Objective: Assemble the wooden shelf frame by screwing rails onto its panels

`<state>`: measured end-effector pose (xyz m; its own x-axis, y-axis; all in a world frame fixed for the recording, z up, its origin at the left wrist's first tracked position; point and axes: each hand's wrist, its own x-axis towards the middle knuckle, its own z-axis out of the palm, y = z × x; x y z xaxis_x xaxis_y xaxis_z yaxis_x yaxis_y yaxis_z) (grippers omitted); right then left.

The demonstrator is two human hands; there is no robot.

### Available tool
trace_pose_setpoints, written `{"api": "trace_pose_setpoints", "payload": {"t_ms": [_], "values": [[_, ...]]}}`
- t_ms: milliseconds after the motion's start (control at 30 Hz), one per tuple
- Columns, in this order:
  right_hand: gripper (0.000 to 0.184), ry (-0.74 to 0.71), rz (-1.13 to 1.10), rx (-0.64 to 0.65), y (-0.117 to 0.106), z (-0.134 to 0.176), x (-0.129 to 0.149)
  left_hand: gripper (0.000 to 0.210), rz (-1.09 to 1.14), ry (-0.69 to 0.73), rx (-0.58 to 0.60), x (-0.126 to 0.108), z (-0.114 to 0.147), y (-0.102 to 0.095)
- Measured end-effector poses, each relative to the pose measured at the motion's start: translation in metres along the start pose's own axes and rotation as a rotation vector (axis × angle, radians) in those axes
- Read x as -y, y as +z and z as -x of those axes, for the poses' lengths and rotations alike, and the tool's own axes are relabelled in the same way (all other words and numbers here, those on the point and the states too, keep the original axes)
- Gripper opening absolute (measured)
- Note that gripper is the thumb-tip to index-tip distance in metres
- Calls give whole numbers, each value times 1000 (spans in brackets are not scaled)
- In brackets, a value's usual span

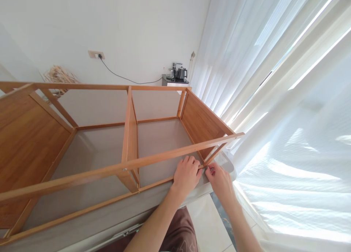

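A wooden cabinet frame lies across a grey-beige table top, with a divider panel in its middle and a solid end panel on the right. My left hand grips the lower front rail near its right end, fingers curled over it. Just right of it, at the lower corner of the frame, my right hand pinches something small against the wood. My fingers mostly cover that small thing, so its kind does not show.
White curtains hang close on the right. At the back, a kettle stands on a small cabinet, its cord running to a wall socket. Dried stalks are behind the frame at left. Pale floor tiles show below.
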<state>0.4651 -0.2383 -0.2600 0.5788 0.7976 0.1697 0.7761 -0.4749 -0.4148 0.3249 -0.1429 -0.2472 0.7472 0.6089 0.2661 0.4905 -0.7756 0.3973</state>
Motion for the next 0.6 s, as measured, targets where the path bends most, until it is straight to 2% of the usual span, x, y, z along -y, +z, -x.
{"api": "trace_pose_setpoints", "payload": {"t_ms": [233, 400, 600], "values": [[36, -42, -76, -199, 18, 15, -8, 12, 8, -97, 8, -5, 3, 7], [35, -43, -30, -172, 16, 22, -8, 11, -14, -134, -42, -5, 4, 14], [38, -15, -16, -97, 15, 23, -22, 5, 29, -107, -19, -1, 1, 23]]}}
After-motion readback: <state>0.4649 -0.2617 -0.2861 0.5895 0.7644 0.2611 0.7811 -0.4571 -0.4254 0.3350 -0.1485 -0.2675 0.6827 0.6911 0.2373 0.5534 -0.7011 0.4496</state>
